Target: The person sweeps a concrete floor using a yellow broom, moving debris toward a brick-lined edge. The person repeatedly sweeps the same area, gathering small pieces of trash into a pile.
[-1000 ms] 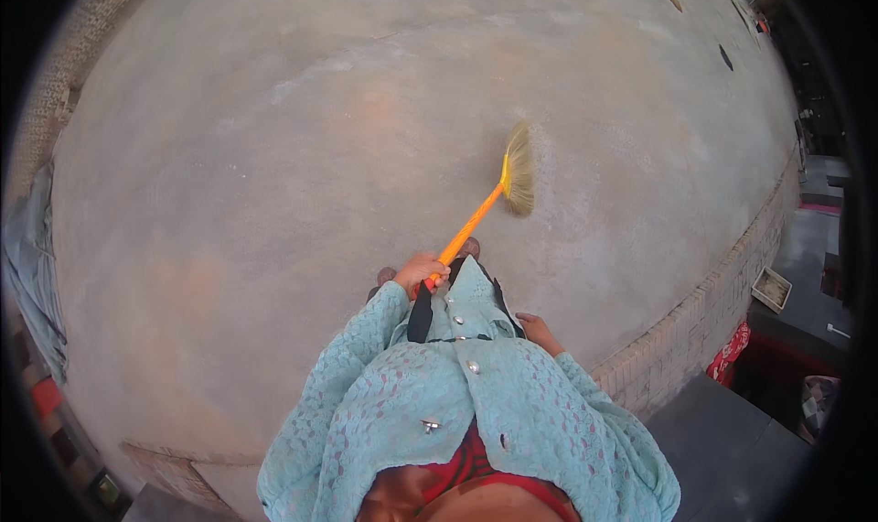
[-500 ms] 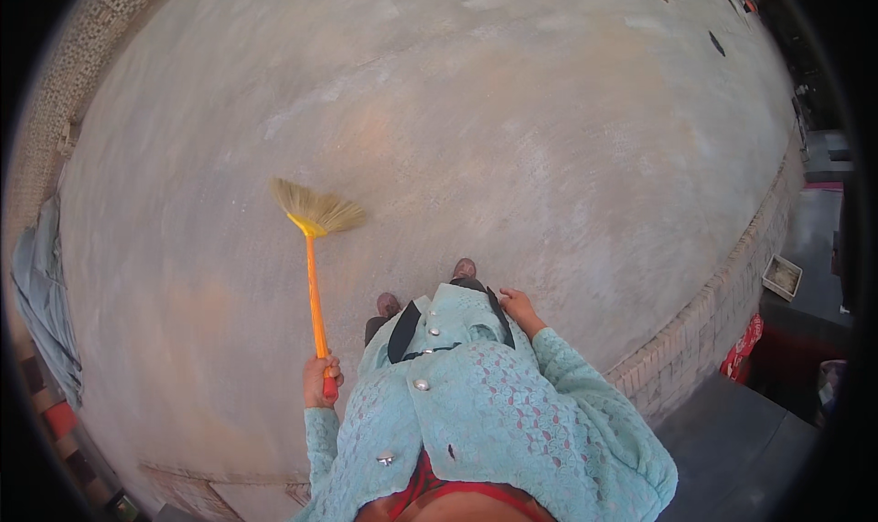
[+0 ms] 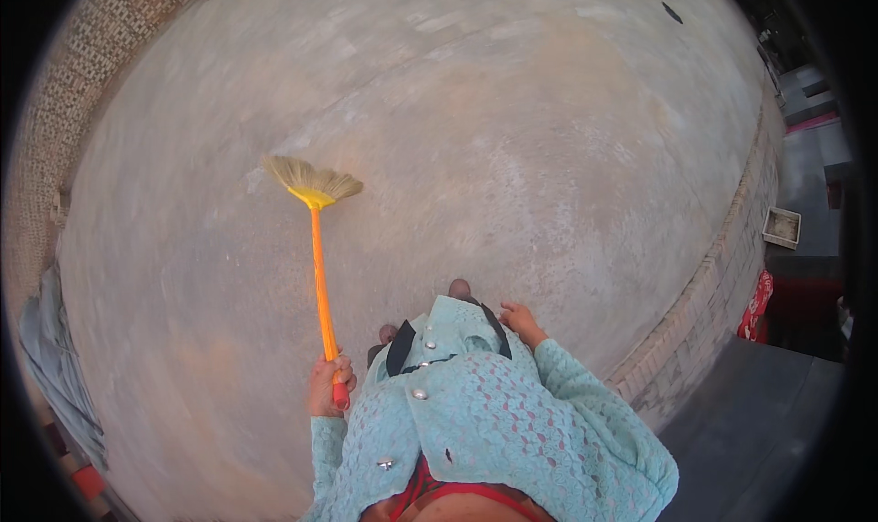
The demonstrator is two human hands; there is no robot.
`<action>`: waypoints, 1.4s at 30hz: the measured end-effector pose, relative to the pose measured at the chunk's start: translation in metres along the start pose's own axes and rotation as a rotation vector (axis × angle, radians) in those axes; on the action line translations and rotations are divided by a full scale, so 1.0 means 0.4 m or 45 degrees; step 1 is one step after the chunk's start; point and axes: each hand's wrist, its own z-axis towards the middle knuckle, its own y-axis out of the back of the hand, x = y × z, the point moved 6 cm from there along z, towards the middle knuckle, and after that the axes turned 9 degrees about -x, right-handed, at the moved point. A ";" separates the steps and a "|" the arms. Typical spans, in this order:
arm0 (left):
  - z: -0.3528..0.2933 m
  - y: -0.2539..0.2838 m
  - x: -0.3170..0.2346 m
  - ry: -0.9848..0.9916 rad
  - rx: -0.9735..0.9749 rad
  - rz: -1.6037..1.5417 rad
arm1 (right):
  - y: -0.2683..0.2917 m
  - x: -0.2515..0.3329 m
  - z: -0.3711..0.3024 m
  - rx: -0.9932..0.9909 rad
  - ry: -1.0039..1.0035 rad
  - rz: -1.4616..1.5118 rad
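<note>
We see a broom (image 3: 323, 289) with rough, straw-like bristles (image 3: 311, 176) and a smooth, plastic-looking handle (image 3: 322, 284); under it, matt concrete-like floor (image 3: 210, 275); right of it, a lace jacket (image 3: 485, 398) with shiny metallic buttons (image 3: 419, 394); left, rough brickwork (image 3: 87, 110).

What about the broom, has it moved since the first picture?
Yes: the broom has swung left, farther from the low brick wall on the right and nearer the grey sheet.
</note>
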 end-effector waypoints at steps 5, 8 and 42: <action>0.116 -0.209 0.034 0.218 0.300 0.036 | 0.025 -0.029 0.010 -0.033 -0.103 0.108; 0.168 -0.334 0.072 0.365 0.431 0.077 | 0.052 -0.023 0.012 -0.044 -0.128 0.107; 0.333 -0.232 -0.135 0.029 0.064 0.325 | -0.462 0.733 0.133 0.677 0.286 -0.138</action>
